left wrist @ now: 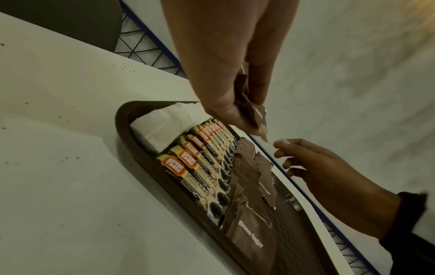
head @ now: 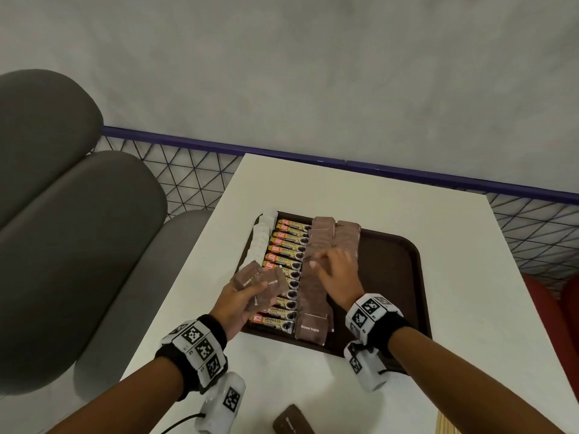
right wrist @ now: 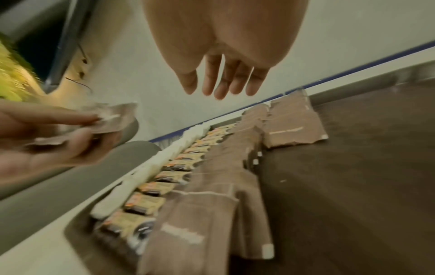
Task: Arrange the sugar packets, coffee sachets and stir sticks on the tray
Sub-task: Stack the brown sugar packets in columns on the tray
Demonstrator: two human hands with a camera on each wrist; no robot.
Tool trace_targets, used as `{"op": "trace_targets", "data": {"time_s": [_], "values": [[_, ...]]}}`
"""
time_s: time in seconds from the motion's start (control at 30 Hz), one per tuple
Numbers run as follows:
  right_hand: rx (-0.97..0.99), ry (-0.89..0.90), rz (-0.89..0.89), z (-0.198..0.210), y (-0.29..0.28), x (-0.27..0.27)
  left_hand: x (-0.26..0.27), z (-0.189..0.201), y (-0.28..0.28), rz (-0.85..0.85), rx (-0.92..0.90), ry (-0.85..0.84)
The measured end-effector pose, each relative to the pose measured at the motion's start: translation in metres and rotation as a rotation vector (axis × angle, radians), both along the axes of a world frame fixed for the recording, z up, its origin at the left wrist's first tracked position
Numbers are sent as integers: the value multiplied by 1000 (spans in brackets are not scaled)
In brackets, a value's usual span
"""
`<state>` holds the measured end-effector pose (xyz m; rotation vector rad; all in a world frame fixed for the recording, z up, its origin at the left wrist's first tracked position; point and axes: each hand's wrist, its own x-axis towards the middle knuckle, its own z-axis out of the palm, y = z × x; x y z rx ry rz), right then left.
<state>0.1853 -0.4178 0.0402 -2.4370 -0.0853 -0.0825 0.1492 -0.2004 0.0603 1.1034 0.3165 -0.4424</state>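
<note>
Left hand grips a fan of brown sugar packets above the tray; white packets, coffee sachets and brown rows already lie there. Right hand hovers, fingers loose and empty. One packet waits on the surface; no stir sticks visible.

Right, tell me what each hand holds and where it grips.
Left hand pinches a fan of brown sugar packets by their near ends. Right hand holds nothing, fingers loose above the tray.
</note>
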Motion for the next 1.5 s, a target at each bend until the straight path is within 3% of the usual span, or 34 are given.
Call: {"op": "trace_targets", "data": {"time_s": [0.17, 0.5, 0.63, 0.73, 0.83, 0.97, 1.03, 1.2, 1.5], "values": [[440, 367, 254, 5, 30, -24, -5, 7, -11, -68, 42, -95], [909, 459, 17, 16, 34, -33, -15, 8, -16, -93, 41, -55], [917, 553, 50, 15, 29, -39, -18, 6, -18, -112, 26, -20], [978, 522, -158, 17, 9, -31, -18, 5, -16, -55, -26, 82], [770, 392, -288, 19, -24, -17, -18, 7, -8, -65, -75, 139], [183, 297, -234, 15, -64, -3, -18, 6, 3, -75, -82, 146], [36, 328, -199, 9, -75, 2, -17, 4, 5, -74, -80, 142], [-49, 392, -176, 0, -70, 3, -18, 4, 7, -124, -30, 108], [-183, 343, -192, -22, -53, 5, -11, -1, 8, -92, -44, 136]]}}
